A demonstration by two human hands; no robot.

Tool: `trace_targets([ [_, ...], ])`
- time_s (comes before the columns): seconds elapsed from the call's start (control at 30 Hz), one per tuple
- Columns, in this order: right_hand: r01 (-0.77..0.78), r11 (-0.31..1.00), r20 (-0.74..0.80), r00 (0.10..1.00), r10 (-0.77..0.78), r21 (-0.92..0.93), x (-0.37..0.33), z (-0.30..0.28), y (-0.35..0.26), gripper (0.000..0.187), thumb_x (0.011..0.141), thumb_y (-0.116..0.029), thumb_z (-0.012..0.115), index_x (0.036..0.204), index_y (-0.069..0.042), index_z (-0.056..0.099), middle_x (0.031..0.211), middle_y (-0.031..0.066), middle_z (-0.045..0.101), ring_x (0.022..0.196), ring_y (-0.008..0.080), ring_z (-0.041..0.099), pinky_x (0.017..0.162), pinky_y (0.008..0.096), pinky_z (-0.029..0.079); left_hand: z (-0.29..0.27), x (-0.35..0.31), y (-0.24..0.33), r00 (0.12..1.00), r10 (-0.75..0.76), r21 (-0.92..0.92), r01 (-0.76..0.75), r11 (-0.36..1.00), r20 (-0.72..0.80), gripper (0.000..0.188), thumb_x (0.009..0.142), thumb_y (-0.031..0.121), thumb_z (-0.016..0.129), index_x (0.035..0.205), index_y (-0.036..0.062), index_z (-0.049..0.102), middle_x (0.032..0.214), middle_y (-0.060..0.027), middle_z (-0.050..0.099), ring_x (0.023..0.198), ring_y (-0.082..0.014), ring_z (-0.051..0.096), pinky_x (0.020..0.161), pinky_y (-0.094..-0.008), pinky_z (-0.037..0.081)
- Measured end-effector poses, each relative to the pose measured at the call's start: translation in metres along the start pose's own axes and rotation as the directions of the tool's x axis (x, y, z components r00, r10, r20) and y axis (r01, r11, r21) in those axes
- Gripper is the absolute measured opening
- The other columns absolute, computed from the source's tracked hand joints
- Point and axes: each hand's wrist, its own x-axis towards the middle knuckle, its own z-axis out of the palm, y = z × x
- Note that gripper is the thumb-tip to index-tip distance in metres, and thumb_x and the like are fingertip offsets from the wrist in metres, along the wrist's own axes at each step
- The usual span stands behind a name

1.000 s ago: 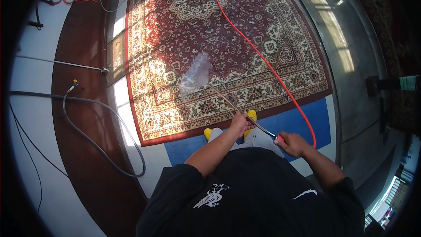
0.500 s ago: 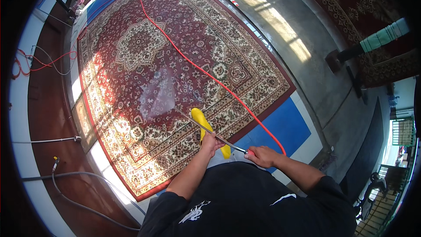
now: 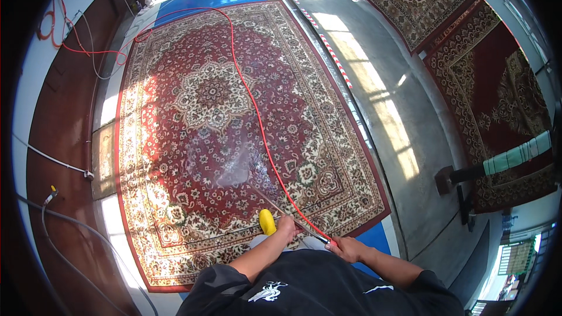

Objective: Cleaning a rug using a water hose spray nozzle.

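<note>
A long thin metal spray wand (image 3: 317, 234) slants down in front of me, its tip toward the wet rug. My left hand (image 3: 286, 227) is closed around the middle of the wand. Farther back, my right hand (image 3: 348, 249) grips the wand's red handle, mostly hidden by the fingers. From the tip a whitish fan of water (image 3: 234, 168) hits the large red and cream floral rug (image 3: 213, 93). A red hose (image 3: 260, 120) runs over the rug toward my right hand. One yellow boot (image 3: 267, 222) shows beside my left hand.
Two patterned rugs (image 3: 421, 3) hang or lean at the right, near a post wrapped in pale green (image 3: 515, 155). Grey hose (image 3: 76, 257) trails along the brown lower wall (image 3: 64, 120) at left. Blue floor (image 3: 216, 0) borders the rug's far end. Red-white striped edging (image 3: 335, 61) lines the right side.
My view has tilted up, showing more of the rug's far end and the hanging rugs. Both hands keep hold of the wand; the spray now lands farther right on the rug.
</note>
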Motion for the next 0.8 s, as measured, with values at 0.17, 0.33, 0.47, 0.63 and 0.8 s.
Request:
trace_targets([
  [0.17, -0.081, 0.996, 0.128, 0.989, 0.078, 0.023, 0.018, -0.070, -0.038, 0.066, 0.090, -0.058, 0.029, 0.098, 0.002, 0.056, 0.088, 0.0261, 0.060, 0.090, 0.0401, 0.057, 0.078, 0.0459, 0.043, 0.006, 0.040, 0.011, 0.955, -0.259, -0.073, 0.271, 0.960, 0.146, 0.028, 0.096, 0.022, 0.030, 0.096, -0.0011, 0.045, 0.083, -0.0128, 0.057, 0.073, -0.0278, 0.059, 0.068, -0.0423, 0.054],
  [0.33, 0.159, 0.983, 0.035, 0.987, -0.156, -0.093, 0.051, -0.104, -0.002, 0.052, 0.090, -0.051, 0.036, 0.096, -0.001, 0.051, 0.077, 0.0226, 0.059, 0.076, 0.0415, 0.058, 0.071, 0.0477, 0.044, 0.031, 0.040, 0.061, 0.968, 0.244, -0.175, -0.230, 0.957, 0.064, 0.023, 0.096, 0.022, 0.034, 0.118, 0.0141, 0.031, 0.083, -0.0111, 0.055, 0.071, -0.0276, 0.062, 0.059, -0.0417, 0.055],
  [0.47, 0.179, 0.948, 0.145, 0.979, -0.144, -0.264, 0.050, -0.135, 0.019, 0.053, 0.091, -0.048, 0.036, 0.098, 0.002, 0.052, 0.081, 0.0252, 0.060, 0.084, 0.0431, 0.057, 0.075, 0.0487, 0.044, 0.050, 0.066, 0.044, 0.998, 0.006, -0.092, -0.001, 0.996, 0.062, 0.026, 0.096, 0.022, 0.033, 0.121, 0.0144, 0.035, 0.085, -0.0103, 0.056, 0.074, -0.0254, 0.061, 0.064, -0.0400, 0.054],
  [0.63, 0.196, 0.914, 0.295, 0.951, -0.090, -0.354, 0.057, -0.207, 0.037, 0.056, 0.090, -0.050, 0.038, 0.098, 0.002, 0.055, 0.086, 0.0274, 0.060, 0.088, 0.0432, 0.057, 0.077, 0.0485, 0.043, 0.097, 0.110, -0.011, 0.944, -0.194, -0.217, 0.255, 0.942, 0.268, 0.031, 0.097, 0.028, 0.029, 0.103, 0.0067, 0.050, 0.089, -0.0105, 0.061, 0.082, -0.0212, 0.060, 0.073, -0.0380, 0.053],
  [0.8, 0.351, 0.823, 0.295, 0.926, -0.235, -0.446, 0.087, -0.238, 0.078, 0.052, 0.090, -0.048, 0.040, 0.094, 0.002, 0.054, 0.080, 0.0289, 0.059, 0.084, 0.0432, 0.058, 0.075, 0.0487, 0.044, 0.152, 0.101, -0.001, 0.979, 0.118, -0.518, -0.188, 0.835, -0.165, 0.019, 0.096, 0.024, 0.035, 0.108, 0.0114, 0.044, 0.080, -0.0073, 0.058, 0.066, -0.0207, 0.060, 0.060, -0.0363, 0.053],
])
